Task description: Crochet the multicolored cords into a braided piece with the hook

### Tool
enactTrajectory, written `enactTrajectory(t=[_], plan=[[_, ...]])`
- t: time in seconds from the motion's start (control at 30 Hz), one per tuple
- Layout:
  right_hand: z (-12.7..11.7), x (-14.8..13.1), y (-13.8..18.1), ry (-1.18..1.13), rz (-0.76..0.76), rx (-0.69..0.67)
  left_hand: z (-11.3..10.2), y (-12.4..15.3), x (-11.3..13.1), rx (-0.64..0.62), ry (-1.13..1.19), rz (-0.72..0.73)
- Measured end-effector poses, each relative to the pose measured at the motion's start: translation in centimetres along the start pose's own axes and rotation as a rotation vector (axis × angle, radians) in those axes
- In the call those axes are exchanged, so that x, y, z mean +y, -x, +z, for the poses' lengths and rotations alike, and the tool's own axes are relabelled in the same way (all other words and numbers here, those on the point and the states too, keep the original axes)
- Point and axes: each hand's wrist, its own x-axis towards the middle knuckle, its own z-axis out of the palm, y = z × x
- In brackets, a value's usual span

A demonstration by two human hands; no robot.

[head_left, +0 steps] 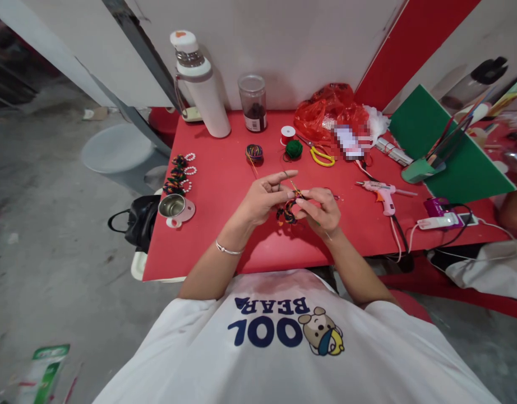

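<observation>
Over the middle of the red table [225,235], both my hands work on a small multicoloured cord bracelet [287,212]. My left hand [264,197] pinches its left side, with the forefinger stretched out above it. My right hand [321,210] is closed on its right side, thumb and fingers pressed to the cord. A thin thread runs up from the piece toward a spool of multicoloured cord [254,153]. A silver bangle [227,248] sits on my left wrist.
A white flask [202,84], a clear jar [252,102], a red-and-white spool [287,134], green thread [294,148], yellow scissors [322,156], a red bag [328,109], a glue gun [382,193] and a power strip [441,221] lie about. Finished bracelets [178,174] and a steel cup [173,206] sit left. Another person's arm [513,207] shows at the right edge.
</observation>
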Motion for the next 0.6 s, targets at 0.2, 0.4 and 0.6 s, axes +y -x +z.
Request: enactTrajectory(t=[0.2,0.4,0.6], plan=[[-2.4,1.1,-1.3,-0.168,0.065,-0.350,-1.5,-0.4,0.7,0.002,-0.134,-0.026],[-5.0,0.4,-3.6,-0.474,0.456,-0.443,-1.4,-0.6,0.5,-0.033,-0.230,0.054],[-2.9,0.2,-2.1,-0.949,0.904,-0.160,-0.5,-0.5,0.2,-0.104,-0.120,0.046]])
